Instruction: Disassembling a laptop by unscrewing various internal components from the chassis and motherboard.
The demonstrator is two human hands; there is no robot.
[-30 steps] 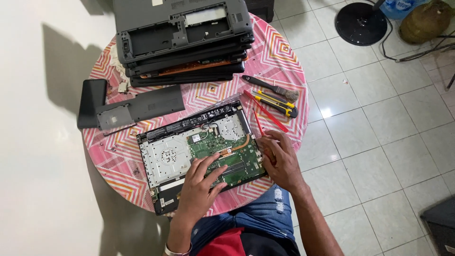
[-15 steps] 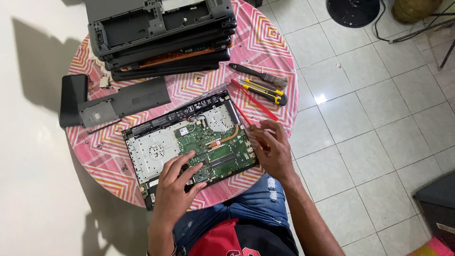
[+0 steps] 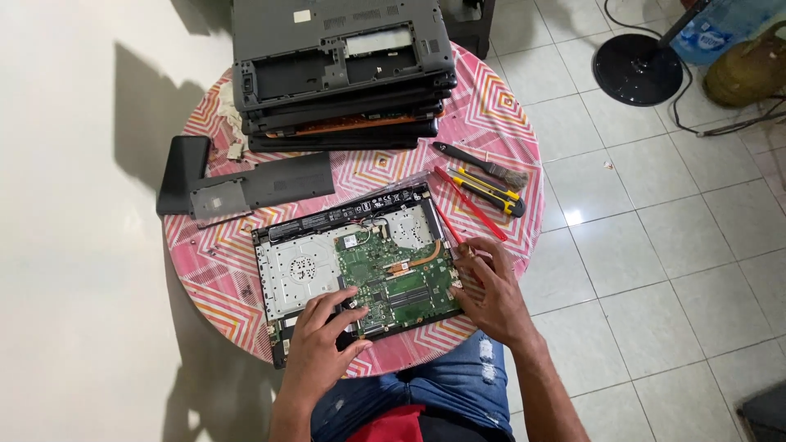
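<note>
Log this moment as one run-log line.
left hand: on opened laptop, near edge | right hand: on its right edge | beside: red screwdriver, utility knife, brush

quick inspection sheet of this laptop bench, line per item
surface: round table under a pink zigzag cloth
job's things: opened laptop, green board bare
clutter: stacked laptop shells, dark cover panel, brush, yellow knife, red tool
grips: left hand on the laptop's near edge; right hand at its right edge; neither holds anything
cables: black cord on the floor
surroundings: tiled floor, fan base
</note>
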